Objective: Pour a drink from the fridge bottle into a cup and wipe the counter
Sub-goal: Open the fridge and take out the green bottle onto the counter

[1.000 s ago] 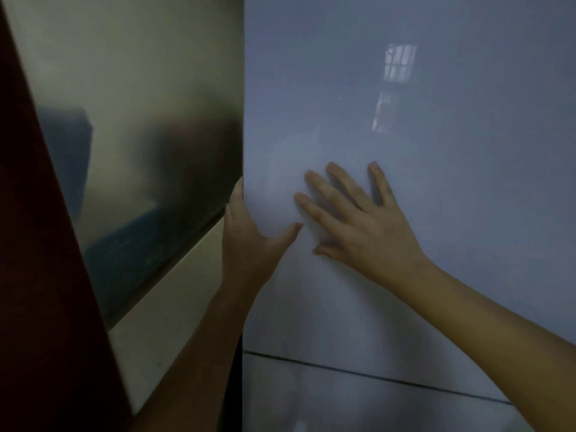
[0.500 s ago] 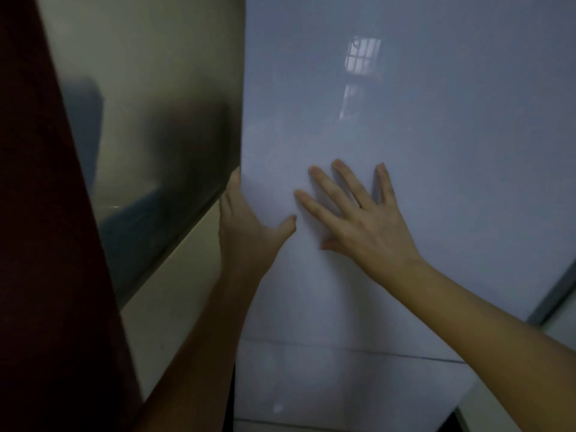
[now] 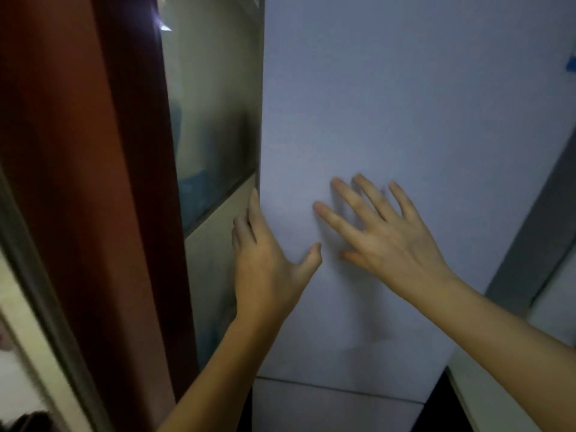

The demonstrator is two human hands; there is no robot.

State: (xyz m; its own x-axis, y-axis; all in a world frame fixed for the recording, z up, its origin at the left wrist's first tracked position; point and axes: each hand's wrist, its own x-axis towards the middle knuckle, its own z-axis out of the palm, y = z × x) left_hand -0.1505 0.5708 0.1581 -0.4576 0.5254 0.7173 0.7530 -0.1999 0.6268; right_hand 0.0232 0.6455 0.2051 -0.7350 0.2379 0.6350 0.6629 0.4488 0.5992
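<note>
The left grip [image 3: 271,263] straddles the left edge of the fridge door [image 3: 405,104], fingers lying fairly straight up the edge and thumb splayed on the front face. The right grip [image 3: 386,235], just beside it at 3 o'clock, lies flat on the door with fingers spread, holding nothing. No gap shows at the edge, so the door looks shut. The bottle and cup are out of view, what the fridge holds cannot be told, and the desk to be wiped is not in the frame either. The risk, as I judge it, is purchase: straight fingers on a glossy edge may slip when the seal resists, and the frosted glass panel [image 3: 212,120] at 9 o'clock leaves them little room. The flat right palm could also work against the pull — and a sudden release might jolt whatever stands inside.
</note>
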